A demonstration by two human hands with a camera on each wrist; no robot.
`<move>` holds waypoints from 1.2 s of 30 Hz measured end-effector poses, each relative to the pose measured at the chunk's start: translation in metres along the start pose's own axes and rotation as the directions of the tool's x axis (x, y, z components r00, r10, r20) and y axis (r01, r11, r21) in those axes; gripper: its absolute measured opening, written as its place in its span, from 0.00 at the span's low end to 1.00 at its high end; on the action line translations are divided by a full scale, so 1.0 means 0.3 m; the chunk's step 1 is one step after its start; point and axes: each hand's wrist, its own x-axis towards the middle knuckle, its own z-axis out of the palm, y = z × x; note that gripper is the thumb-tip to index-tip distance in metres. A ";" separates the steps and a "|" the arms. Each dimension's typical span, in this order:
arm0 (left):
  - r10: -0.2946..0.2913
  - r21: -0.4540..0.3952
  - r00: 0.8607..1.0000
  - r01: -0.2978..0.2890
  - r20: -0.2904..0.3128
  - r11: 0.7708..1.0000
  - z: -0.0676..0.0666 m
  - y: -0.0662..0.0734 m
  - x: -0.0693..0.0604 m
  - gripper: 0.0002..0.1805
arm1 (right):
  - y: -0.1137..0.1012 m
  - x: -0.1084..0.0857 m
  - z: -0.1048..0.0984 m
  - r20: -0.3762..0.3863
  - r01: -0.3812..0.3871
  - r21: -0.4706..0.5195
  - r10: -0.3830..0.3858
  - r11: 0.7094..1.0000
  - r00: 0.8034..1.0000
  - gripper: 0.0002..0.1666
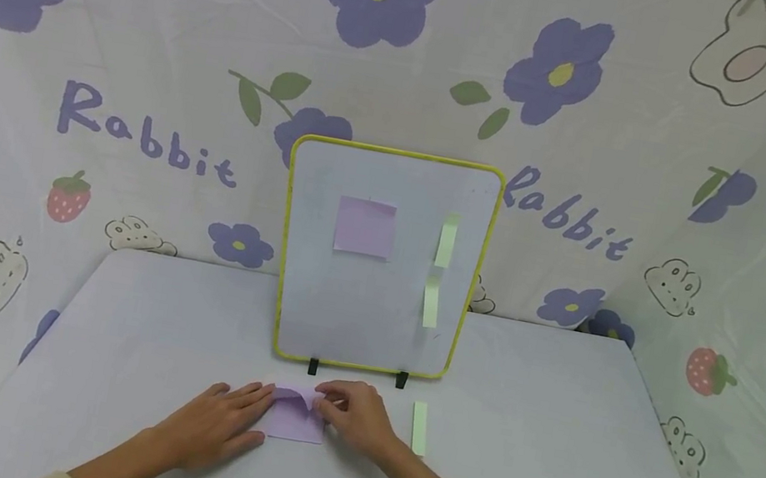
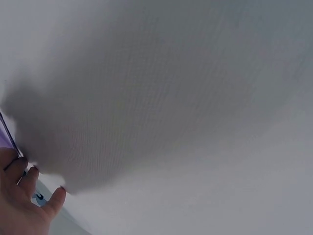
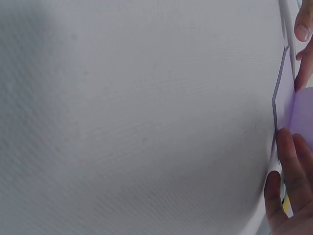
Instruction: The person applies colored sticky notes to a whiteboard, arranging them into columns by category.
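Note:
A pad of purple sticky notes (image 1: 295, 427) lies on the table in front of the whiteboard. Thumb and fingers of my right hand (image 1: 359, 419) pinch the upper right corner of its top sheet (image 1: 292, 396), which is bent up and curls away from the pad. My left hand (image 1: 216, 428) lies flat with its fingers extended, their tips touching the pad's left side. At the right edge of the right wrist view, the raised purple sheet (image 3: 302, 115) shows between both hands. The left wrist view catches only part of the left hand (image 2: 24, 200).
A yellow-framed whiteboard (image 1: 368, 329) stands on black feet behind the pad. It bears a purple note (image 1: 364, 227) and two pale green strips, one upper (image 1: 446, 243), one lower (image 1: 430, 304). Another green strip (image 1: 420, 429) lies on the white table (image 1: 533, 433), right of the right hand.

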 end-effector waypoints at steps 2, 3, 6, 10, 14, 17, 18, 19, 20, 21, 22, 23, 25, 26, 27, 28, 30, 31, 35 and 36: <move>0.006 -0.004 1.000 -0.006 -0.001 1.000 -0.002 0.001 0.001 0.31 | 0.002 -0.002 0.002 -0.013 -0.004 -0.002 0.004 1.000 1.000 0.13; 0.010 -0.006 1.000 -0.010 0.002 1.000 -0.004 0.001 0.001 0.31 | 0.002 -0.003 0.002 -0.018 -0.001 -0.003 0.001 1.000 1.000 0.12; 0.016 -0.020 1.000 -0.016 0.018 1.000 -0.007 0.003 0.003 0.30 | 0.002 -0.006 0.003 -0.028 -0.004 -0.003 0.004 1.000 1.000 0.12; 0.019 -0.039 0.999 -0.017 0.038 0.999 -0.006 0.001 0.010 0.29 | -0.004 -0.005 -0.001 -0.032 -0.009 -0.001 0.009 1.000 0.999 0.13; 0.024 -0.035 0.999 -0.022 0.044 0.999 0.001 0.000 0.019 0.28 | -0.007 -0.007 -0.003 -0.025 -0.019 -0.002 0.019 1.000 1.000 0.13; 0.028 -0.022 0.999 -0.027 0.044 0.999 -0.003 -0.001 0.025 0.27 | -0.008 -0.006 -0.006 -0.025 -0.009 -0.004 0.009 1.000 1.000 0.13; 0.029 -0.019 0.999 -0.028 0.044 0.999 -0.006 -0.001 0.028 0.26 | -0.009 -0.005 -0.007 -0.027 -0.001 -0.007 0.001 1.000 1.000 0.13; 0.030 -0.016 0.999 -0.029 0.044 0.999 -0.010 -0.001 0.031 0.26 | -0.008 -0.003 -0.009 -0.031 0.004 -0.010 -0.005 1.000 1.000 0.13; 0.030 -0.017 0.998 -0.029 0.047 0.999 -0.014 -0.002 0.034 0.26 | -0.009 -0.002 -0.011 -0.035 0.008 -0.012 -0.009 1.000 0.999 0.13; 0.029 -0.017 0.998 -0.028 0.050 0.999 -0.018 -0.003 0.037 0.26 | -0.009 0.000 -0.013 -0.040 0.012 -0.014 -0.012 1.000 0.999 0.13; 0.029 -0.018 0.998 -0.028 0.054 0.999 -0.020 -0.003 0.040 0.25 | -0.009 0.001 -0.016 -0.044 0.016 -0.016 -0.016 1.000 0.999 0.13; 0.029 -0.021 0.998 -0.028 0.059 0.999 -0.023 -0.003 0.042 0.25 | -0.009 0.002 -0.019 -0.045 0.015 -0.014 -0.015 1.000 0.999 0.13; 0.029 -0.026 0.997 -0.027 0.071 0.999 -0.026 -0.004 0.046 0.25 | -0.011 0.004 -0.025 -0.040 0.009 -0.014 -0.010 1.000 0.999 0.13; 0.029 -0.029 0.997 -0.027 0.073 0.999 -0.028 -0.004 0.048 0.25 | -0.012 0.004 -0.029 -0.037 0.004 -0.015 -0.004 1.000 0.999 0.13; 0.030 -0.031 0.997 -0.028 0.076 0.999 -0.029 -0.004 0.050 0.25 | -0.013 0.004 -0.033 -0.033 -0.001 -0.016 0.000 1.000 0.999 0.13; 0.031 -0.033 0.997 -0.029 0.077 0.999 -0.031 -0.003 0.051 0.25 | -0.015 0.004 -0.037 -0.028 -0.005 -0.020 0.005 1.000 1.000 0.14; 0.034 -0.042 0.996 -0.031 0.080 0.999 -0.034 -0.003 0.054 0.25 | -0.018 0.003 -0.046 -0.021 -0.013 -0.032 0.013 0.999 1.000 0.15; 0.035 -0.045 0.996 -0.032 0.082 0.998 -0.035 -0.003 0.055 0.25 | -0.021 0.003 -0.051 -0.018 -0.019 -0.037 0.019 0.999 1.000 0.15; 0.033 -0.055 0.995 -0.028 0.098 0.998 -0.037 -0.001 0.059 0.26 | -0.032 0.002 -0.069 -0.018 -0.018 -0.067 0.017 0.998 1.000 0.16; 0.032 -0.059 0.994 -0.026 0.101 0.998 -0.037 0.000 0.060 0.26 | -0.038 0.002 -0.074 -0.017 -0.017 -0.071 0.016 0.997 1.000 0.15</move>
